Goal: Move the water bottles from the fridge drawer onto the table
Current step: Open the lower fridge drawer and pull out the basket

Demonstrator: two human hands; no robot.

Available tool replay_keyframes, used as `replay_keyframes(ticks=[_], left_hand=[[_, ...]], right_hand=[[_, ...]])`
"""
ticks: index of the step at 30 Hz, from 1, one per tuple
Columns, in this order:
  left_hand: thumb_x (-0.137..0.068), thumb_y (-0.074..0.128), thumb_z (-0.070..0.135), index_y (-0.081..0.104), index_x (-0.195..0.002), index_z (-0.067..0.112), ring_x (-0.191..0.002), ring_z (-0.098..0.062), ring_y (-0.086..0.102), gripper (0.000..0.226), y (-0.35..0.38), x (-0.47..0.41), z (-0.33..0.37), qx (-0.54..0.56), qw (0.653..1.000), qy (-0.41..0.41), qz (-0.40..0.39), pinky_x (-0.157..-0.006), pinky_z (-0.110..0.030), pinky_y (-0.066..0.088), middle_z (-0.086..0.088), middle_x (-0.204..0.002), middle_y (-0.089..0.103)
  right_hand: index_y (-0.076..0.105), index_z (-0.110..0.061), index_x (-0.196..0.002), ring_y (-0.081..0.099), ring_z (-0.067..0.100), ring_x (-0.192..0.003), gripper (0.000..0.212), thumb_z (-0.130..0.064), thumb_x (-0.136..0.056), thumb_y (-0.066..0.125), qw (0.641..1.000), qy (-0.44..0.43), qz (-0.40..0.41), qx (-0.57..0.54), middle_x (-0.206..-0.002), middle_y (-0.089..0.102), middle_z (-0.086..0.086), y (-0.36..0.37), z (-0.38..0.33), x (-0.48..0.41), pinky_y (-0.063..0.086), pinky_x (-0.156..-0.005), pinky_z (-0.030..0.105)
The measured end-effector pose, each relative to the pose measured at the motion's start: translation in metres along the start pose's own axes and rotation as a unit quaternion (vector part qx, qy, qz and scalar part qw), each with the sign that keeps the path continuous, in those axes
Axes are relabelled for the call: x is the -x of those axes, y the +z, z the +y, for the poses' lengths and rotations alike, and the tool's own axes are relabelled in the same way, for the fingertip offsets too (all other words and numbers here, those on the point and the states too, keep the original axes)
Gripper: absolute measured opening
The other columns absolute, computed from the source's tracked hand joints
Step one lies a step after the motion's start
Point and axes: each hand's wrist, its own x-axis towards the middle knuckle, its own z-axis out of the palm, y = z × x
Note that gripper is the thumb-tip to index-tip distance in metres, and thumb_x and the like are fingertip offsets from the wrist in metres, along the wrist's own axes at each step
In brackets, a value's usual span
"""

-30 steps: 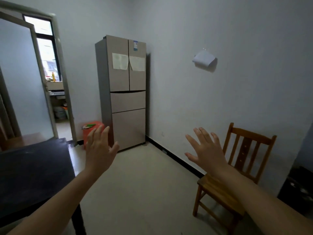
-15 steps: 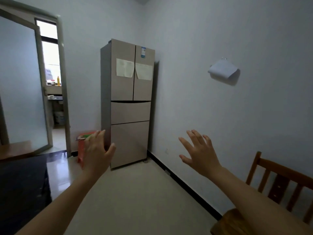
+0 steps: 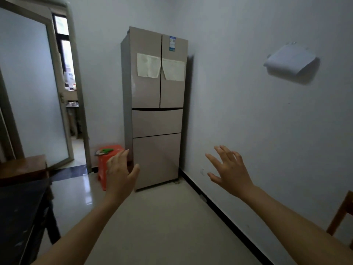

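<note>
A tall beige fridge (image 3: 155, 104) stands in the far corner, all doors shut. Its middle drawer (image 3: 157, 122) and lower drawer (image 3: 156, 159) are closed, so no water bottles show. A dark table (image 3: 21, 207) fills the lower left. My left hand (image 3: 119, 174) is raised in front of the fridge's lower left, fingers straight, holding nothing. My right hand (image 3: 230, 172) is raised to the right of the fridge, fingers spread, also holding nothing. Both hands are well short of the fridge.
An orange plastic stool (image 3: 107, 165) with something green on it stands left of the fridge. An open doorway (image 3: 72, 111) lies behind it. A wooden chair (image 3: 342, 213) shows at the right edge. White paper (image 3: 290, 61) hangs on the right wall. Pale floor (image 3: 162, 222) runs to the fridge.
The view has moved closer to the fridge, which looks larger. The chair has slid almost out of view at right. Both hands stay raised and empty.
</note>
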Motion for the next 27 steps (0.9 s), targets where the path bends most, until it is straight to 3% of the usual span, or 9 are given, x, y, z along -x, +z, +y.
replay_keyframes(ticks=[4, 12, 18, 22, 24, 27], left_hand=[[-0.075, 0.044, 0.038, 0.045, -0.127, 0.002, -0.117, -0.038, 0.042, 0.064, 0.036, -0.050, 0.004, -0.016, 0.999, -0.024, 0.015, -0.099, -0.051, 0.035, -0.023, -0.126, 0.049], [-0.069, 0.030, 0.056, 0.048, -0.124, 0.005, -0.117, -0.033, 0.044, 0.078, 0.086, -0.111, -0.013, -0.039, 0.997, -0.058, 0.041, -0.096, -0.038, 0.032, -0.020, -0.126, 0.051], [-0.072, 0.038, 0.049, 0.056, -0.114, -0.002, -0.111, -0.039, 0.049, 0.068, 0.111, -0.143, -0.049, -0.066, 0.991, -0.098, 0.069, -0.093, -0.044, 0.035, -0.024, -0.115, 0.058], [-0.085, 0.060, 0.023, 0.050, -0.122, -0.003, -0.120, -0.039, 0.043, 0.046, 0.125, -0.173, -0.089, -0.049, 0.983, -0.153, 0.088, -0.098, -0.050, 0.034, -0.026, -0.125, 0.051], [-0.087, 0.058, 0.011, 0.048, -0.124, -0.003, -0.121, -0.038, 0.041, 0.041, 0.134, -0.193, -0.116, -0.055, 0.980, -0.167, 0.098, -0.100, -0.051, 0.034, -0.027, -0.128, 0.049], [-0.088, 0.056, 0.012, 0.046, -0.127, -0.002, -0.124, -0.037, 0.040, 0.042, 0.149, -0.226, -0.148, -0.053, 0.974, -0.196, 0.098, -0.101, -0.050, 0.034, -0.025, -0.131, 0.047]], right_hand=[[0.047, -0.018, -0.116, 0.061, 0.033, -0.106, 0.075, -0.039, -0.053, 0.084, 1.000, 0.003, -0.006, -0.022, -0.111, 0.063, 0.018, 0.050, 0.040, -0.038, 0.050, -0.080, 0.047], [0.046, -0.018, -0.116, 0.064, 0.032, -0.102, 0.079, -0.039, -0.051, 0.085, 0.996, -0.023, 0.006, -0.088, -0.108, 0.065, 0.017, 0.156, 0.075, -0.105, 0.052, -0.077, 0.047], [0.045, -0.022, -0.117, 0.056, 0.029, -0.110, 0.080, -0.045, -0.050, 0.083, 0.989, -0.053, -0.021, -0.134, -0.111, 0.065, 0.013, 0.240, 0.060, -0.131, 0.053, -0.078, 0.044], [0.044, -0.023, -0.120, 0.063, 0.028, -0.105, 0.084, -0.044, -0.049, 0.084, 0.986, -0.082, -0.029, -0.141, -0.110, 0.067, 0.011, 0.292, 0.055, -0.159, 0.054, -0.077, 0.043], [0.044, -0.023, -0.120, 0.064, 0.028, -0.103, 0.086, -0.045, -0.047, 0.084, 0.984, -0.102, -0.031, -0.139, -0.110, 0.067, 0.010, 0.317, 0.050, -0.181, 0.054, -0.078, 0.043], [0.046, -0.023, -0.119, 0.065, 0.027, -0.103, 0.088, -0.045, -0.045, 0.086, 0.983, -0.119, -0.036, -0.133, -0.110, 0.067, 0.010, 0.349, 0.041, -0.220, 0.053, -0.078, 0.044]])
